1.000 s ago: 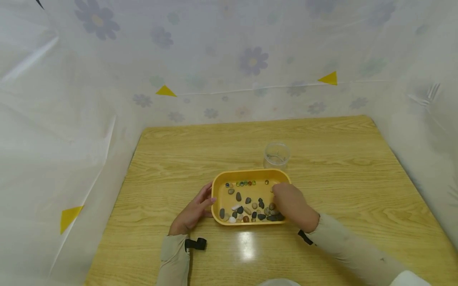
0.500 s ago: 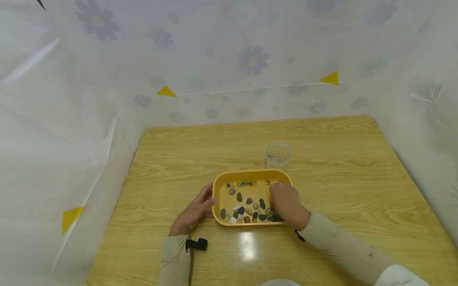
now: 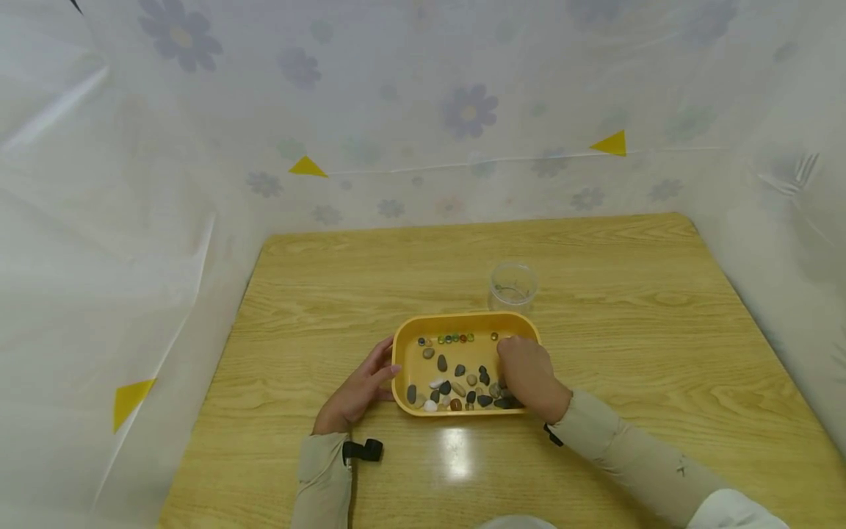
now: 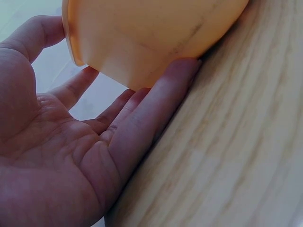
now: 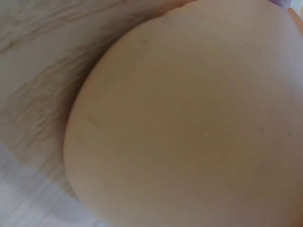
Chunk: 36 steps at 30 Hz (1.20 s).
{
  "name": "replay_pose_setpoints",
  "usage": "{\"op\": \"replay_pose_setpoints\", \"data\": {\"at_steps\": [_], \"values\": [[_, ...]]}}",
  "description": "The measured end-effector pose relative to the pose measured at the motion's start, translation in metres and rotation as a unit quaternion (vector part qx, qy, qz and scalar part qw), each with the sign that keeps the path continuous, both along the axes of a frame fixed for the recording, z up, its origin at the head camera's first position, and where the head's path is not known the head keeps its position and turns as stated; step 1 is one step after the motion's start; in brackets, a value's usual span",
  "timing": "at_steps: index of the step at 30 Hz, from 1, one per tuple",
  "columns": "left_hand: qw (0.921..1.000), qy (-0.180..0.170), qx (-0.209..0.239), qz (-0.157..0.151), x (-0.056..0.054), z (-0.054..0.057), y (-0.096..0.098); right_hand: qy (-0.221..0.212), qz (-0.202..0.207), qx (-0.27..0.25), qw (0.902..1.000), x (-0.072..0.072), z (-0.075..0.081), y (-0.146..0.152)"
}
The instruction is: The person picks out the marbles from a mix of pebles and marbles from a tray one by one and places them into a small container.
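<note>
A shallow yellow plastic tub (image 3: 443, 324) lies in the middle of the head view. My left hand (image 3: 353, 393) holds its left end, thumb at the rim and the other fingers against the outer wall. In the left wrist view those fingers (image 4: 163, 94) lie low along the tub. My right hand (image 3: 529, 371) reaches down into the tub's right end, back of the hand up. Its fingertips are hidden, and I cannot tell what they hold. Coloured glass marbles (image 3: 455, 338) line the far wall. Dark and pale pebbles (image 3: 442, 363) are spread nearer the front.
Just behind the tub stands a clear round container (image 3: 512, 286). A whitish round rim (image 3: 517, 522) shows at the bottom edge of the head view. The wood-grain table (image 3: 370, 272) is bordered by pale flowered sheeting (image 3: 410, 95) at the back and sides.
My right hand has moved slightly left inside the tub, then stayed about there over the last half second. The left hand keeps its place on the tub.
</note>
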<state>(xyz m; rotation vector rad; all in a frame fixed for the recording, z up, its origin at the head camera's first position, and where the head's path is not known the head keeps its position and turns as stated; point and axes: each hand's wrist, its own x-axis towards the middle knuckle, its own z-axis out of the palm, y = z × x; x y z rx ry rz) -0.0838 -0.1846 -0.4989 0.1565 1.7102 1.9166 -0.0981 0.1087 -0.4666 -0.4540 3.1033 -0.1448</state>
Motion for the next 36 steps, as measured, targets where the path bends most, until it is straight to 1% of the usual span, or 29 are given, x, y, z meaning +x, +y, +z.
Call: {"op": "replay_pose_setpoints", "data": {"at_steps": [1, 8, 9, 12, 15, 21, 22, 24, 27, 29, 31, 36], "values": [[1.0, -0.001, 0.0, 0.001, 0.0, 0.0, 0.0, 0.001, 0.0, 0.0, 1.0, 0.0, 0.0, 0.0], [0.9998, 0.001, 0.0, 0.017, -0.004, -0.025, -0.004, -0.004, -0.003, -0.004, 1.0, 0.0, -0.003, 0.0], [0.9999, 0.001, 0.0, 0.016, -0.004, -0.025, -0.004, -0.004, -0.003, -0.006, 1.0, 0.0, -0.004, 0.0], [0.9999, -0.001, 0.004, 0.015, -0.004, -0.025, -0.004, -0.009, -0.004, -0.014, 0.9999, 0.001, -0.004, 0.001], [0.9999, -0.001, 0.008, 0.008, -0.004, -0.021, -0.004, -0.022, -0.004, -0.02, 0.9995, 0.001, -0.001, 0.003], [1.0, 0.003, 0.005, -0.003, -0.001, -0.006, -0.002, -0.024, 0.01, -0.027, 0.9993, -0.001, 0.007, 0.01], [1.0, 0.002, 0.003, -0.003, -0.001, -0.003, -0.002, -0.026, 0.01, -0.039, 0.9988, -0.002, 0.008, 0.012], [1.0, -0.002, 0.002, -0.004, 0.0, 0.0, -0.001, -0.036, 0.008, -0.084, 0.9958, -0.004, 0.013, 0.016], [1.0, -0.004, 0.002, -0.004, 0.0, 0.001, -0.001, -0.05, 0.005, -0.148, 0.9877, -0.008, 0.018, 0.022], [1.0, -0.004, 0.004, -0.004, 0.0, 0.002, 0.0, -0.054, 0.006, -0.178, 0.9826, -0.011, 0.021, 0.025], [1.0, -0.004, 0.007, -0.004, 0.0, 0.001, 0.0, -0.058, 0.003, -0.19, 0.9801, -0.014, 0.023, 0.029], [1.0, -0.003, 0.008, -0.002, 0.0, 0.0, 0.0, -0.048, -0.011, -0.203, 0.9779, -0.019, 0.028, 0.036]]}}
